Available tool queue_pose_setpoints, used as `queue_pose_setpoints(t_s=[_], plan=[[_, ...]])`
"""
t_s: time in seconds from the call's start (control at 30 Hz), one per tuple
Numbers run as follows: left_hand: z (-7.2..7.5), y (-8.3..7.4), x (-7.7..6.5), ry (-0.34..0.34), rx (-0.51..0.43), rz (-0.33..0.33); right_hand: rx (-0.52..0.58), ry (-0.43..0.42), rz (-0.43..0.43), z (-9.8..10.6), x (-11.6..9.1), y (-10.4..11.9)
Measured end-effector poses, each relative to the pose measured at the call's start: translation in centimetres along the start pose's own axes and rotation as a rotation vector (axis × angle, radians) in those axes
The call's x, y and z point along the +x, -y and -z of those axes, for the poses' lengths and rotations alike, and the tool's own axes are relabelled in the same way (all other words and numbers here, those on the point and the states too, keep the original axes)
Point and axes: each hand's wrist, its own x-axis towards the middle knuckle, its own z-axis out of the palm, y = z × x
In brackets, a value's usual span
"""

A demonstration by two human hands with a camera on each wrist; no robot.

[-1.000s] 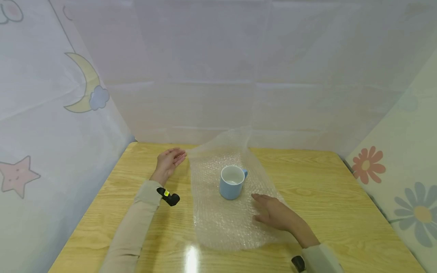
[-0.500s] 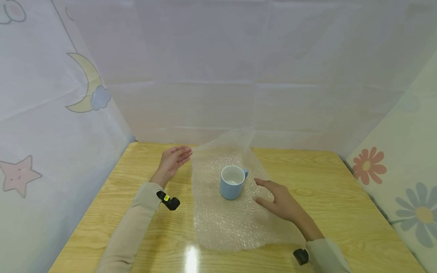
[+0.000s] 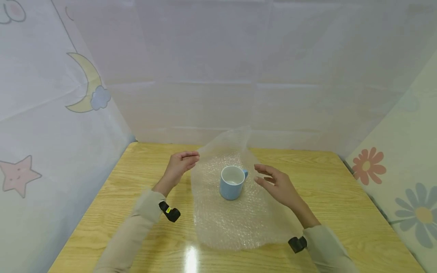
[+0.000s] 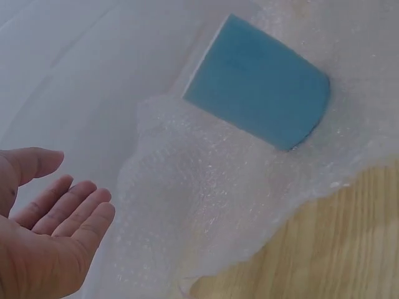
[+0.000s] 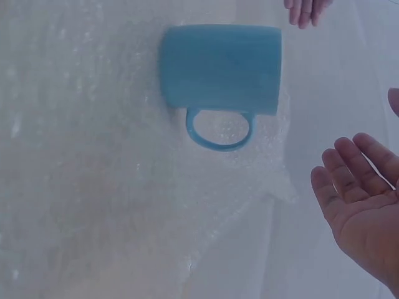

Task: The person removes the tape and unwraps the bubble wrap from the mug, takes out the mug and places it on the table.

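Observation:
A light blue mug point(image 3: 231, 188) with a white inside stands upright on a sheet of bubble wrap point(image 3: 225, 227), its handle point(image 5: 221, 147) toward the right. My left hand point(image 3: 179, 167) hovers by the sheet's left edge, fingers fairly straight and holding nothing; in the left wrist view its palm point(image 4: 47, 258) faces the mug's side. To the right of the mug my right hand point(image 3: 278, 185) is raised over the wrap, fingers loosely bent, thumb apart, with nothing in it. Both hands are apart from the mug.
The bubble wrap lies on a wooden table point(image 3: 341, 197), its far end curling up near the back edge. A pale cloth wall point(image 3: 218, 76) closes off the back, and printed cloth walls stand at both sides. Small black devices point(image 3: 169, 212) are strapped to both wrists.
My left hand has shifted right, toward the mug. The right hand has lifted off the wrap's right side and moved farther from me. The mug has stayed put.

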Motion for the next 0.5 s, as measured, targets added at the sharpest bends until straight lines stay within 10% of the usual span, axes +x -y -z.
queue_pose_setpoints(t_s=[0.3, 0.5], plan=[[-1.7, 1.3, -2.7, 0.091, 0.638, -0.161, 0.049, -0.027, -0.060, 0.0, 1.5, -0.6], [-2.5, 2.4, -3.8, 0.156, 0.830, -0.201, 0.085, -0.005, -0.138, -0.3, 2.3, -1.2]])
